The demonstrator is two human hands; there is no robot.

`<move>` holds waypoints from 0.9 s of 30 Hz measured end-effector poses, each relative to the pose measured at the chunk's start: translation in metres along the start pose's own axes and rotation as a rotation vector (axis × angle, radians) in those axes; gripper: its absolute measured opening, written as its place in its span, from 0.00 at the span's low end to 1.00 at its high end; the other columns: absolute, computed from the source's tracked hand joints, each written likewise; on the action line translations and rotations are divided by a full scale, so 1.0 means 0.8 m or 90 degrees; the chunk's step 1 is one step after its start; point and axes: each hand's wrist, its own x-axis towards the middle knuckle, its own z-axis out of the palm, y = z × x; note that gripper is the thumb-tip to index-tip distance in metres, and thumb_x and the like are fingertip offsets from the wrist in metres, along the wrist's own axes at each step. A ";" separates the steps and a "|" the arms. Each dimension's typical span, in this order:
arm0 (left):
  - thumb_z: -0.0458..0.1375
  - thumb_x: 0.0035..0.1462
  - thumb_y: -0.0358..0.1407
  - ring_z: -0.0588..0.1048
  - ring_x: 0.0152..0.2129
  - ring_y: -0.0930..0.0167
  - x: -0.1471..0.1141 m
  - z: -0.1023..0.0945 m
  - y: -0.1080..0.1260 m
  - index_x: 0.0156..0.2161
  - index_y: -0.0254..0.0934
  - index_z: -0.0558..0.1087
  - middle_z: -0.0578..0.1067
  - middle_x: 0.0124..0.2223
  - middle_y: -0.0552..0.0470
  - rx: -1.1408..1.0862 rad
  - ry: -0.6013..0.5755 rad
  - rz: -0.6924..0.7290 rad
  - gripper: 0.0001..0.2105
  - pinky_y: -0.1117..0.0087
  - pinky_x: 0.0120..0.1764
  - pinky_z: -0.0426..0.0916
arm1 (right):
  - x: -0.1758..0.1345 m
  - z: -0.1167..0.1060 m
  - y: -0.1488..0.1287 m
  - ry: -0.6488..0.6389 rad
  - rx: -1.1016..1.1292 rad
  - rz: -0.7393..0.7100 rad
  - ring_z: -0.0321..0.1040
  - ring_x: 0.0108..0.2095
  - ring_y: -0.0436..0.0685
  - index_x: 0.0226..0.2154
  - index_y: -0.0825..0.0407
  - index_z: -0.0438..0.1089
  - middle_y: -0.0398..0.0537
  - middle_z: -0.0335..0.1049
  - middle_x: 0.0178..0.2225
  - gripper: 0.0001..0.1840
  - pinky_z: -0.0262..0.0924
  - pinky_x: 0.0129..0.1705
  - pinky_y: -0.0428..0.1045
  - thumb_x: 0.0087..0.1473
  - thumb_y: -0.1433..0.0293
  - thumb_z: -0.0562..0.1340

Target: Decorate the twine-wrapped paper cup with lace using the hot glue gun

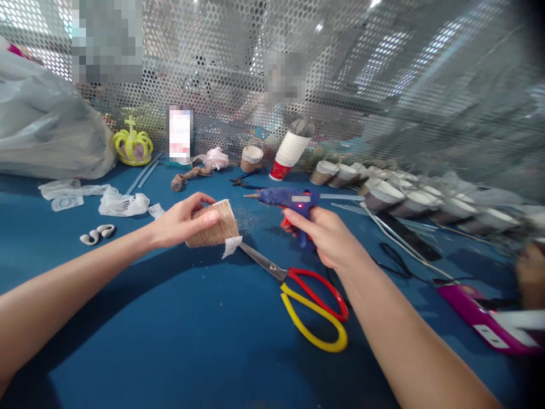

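Tilted on its side, a paper cup wrapped in brown twine [219, 225] is gripped by my left hand [187, 220]. A scrap of white lace [231, 246] lies against the cup's lower right edge. My right hand [330, 233] is wrapped round a blue glue gun [289, 197] with a red trigger, and a clear glue stick [340, 197] juts from its back. The gun's nozzle points left, apart from the cup. Below them lie scissors [279, 271] with one red and one yellow handle, their tips by the lace.
Several twine-wrapped cups [383, 193] line the right back. A stack of white cups [293, 149] leans behind the gun. A purple power strip [472, 312] with cables lies right, near another person's hand [531, 270]. White lace [123, 201] and a plastic bag [46, 119] are left.
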 end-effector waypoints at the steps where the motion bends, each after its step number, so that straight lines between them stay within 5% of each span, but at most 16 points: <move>1: 0.45 0.50 0.59 0.69 0.37 0.63 -0.001 0.000 0.003 0.46 0.33 0.63 0.71 0.40 0.44 -0.015 0.004 -0.002 0.31 0.67 0.34 0.63 | 0.006 -0.001 0.006 -0.002 -0.030 0.008 0.64 0.22 0.49 0.23 0.54 0.66 0.47 0.70 0.23 0.25 0.60 0.24 0.45 0.40 0.48 0.63; 9: 0.50 0.48 0.59 0.70 0.27 0.69 -0.005 -0.002 0.012 0.43 0.37 0.64 0.68 0.35 0.49 -0.239 0.000 -0.083 0.28 0.69 0.26 0.67 | 0.039 0.013 0.051 0.002 -0.233 0.046 0.61 0.13 0.51 0.15 0.53 0.62 0.45 0.63 0.11 0.22 0.56 0.18 0.47 0.46 0.54 0.61; 12: 0.51 0.45 0.60 0.71 0.26 0.68 -0.006 -0.003 0.015 0.46 0.37 0.63 0.69 0.36 0.47 -0.328 -0.030 -0.125 0.31 0.68 0.23 0.69 | 0.040 0.015 0.046 0.049 -0.300 -0.007 0.69 0.26 0.60 0.15 0.52 0.62 0.51 0.68 0.17 0.17 0.62 0.29 0.52 0.44 0.59 0.64; 15: 0.50 0.46 0.61 0.71 0.25 0.68 -0.004 -0.003 0.018 0.47 0.38 0.64 0.71 0.34 0.46 -0.392 -0.066 -0.153 0.32 0.71 0.21 0.68 | 0.026 0.016 0.020 0.082 -0.331 -0.113 0.64 0.45 0.66 0.23 0.52 0.68 0.57 0.72 0.34 0.07 0.57 0.47 0.58 0.44 0.66 0.65; 17: 0.46 0.47 0.62 0.72 0.24 0.69 -0.003 -0.003 0.019 0.46 0.38 0.66 0.73 0.33 0.46 -0.427 -0.113 -0.172 0.32 0.72 0.20 0.67 | 0.008 0.020 -0.005 0.032 -0.316 -0.209 0.62 0.49 0.60 0.33 0.51 0.70 0.52 0.68 0.45 0.08 0.55 0.52 0.55 0.45 0.68 0.63; 20: 0.45 0.47 0.63 0.72 0.23 0.69 -0.002 -0.003 0.018 0.43 0.37 0.70 0.74 0.31 0.46 -0.460 -0.155 -0.195 0.33 0.72 0.21 0.66 | -0.016 0.031 -0.036 -0.175 -0.247 -0.424 0.59 0.53 0.57 0.44 0.51 0.66 0.52 0.62 0.52 0.18 0.55 0.54 0.54 0.47 0.73 0.59; 27: 0.42 0.47 0.64 0.71 0.22 0.69 -0.003 -0.005 0.016 0.43 0.38 0.70 0.76 0.34 0.45 -0.471 -0.209 -0.216 0.34 0.72 0.19 0.65 | -0.020 0.051 -0.058 -0.240 -0.187 -0.468 0.58 0.52 0.57 0.32 0.51 0.65 0.53 0.66 0.45 0.08 0.54 0.54 0.55 0.45 0.75 0.60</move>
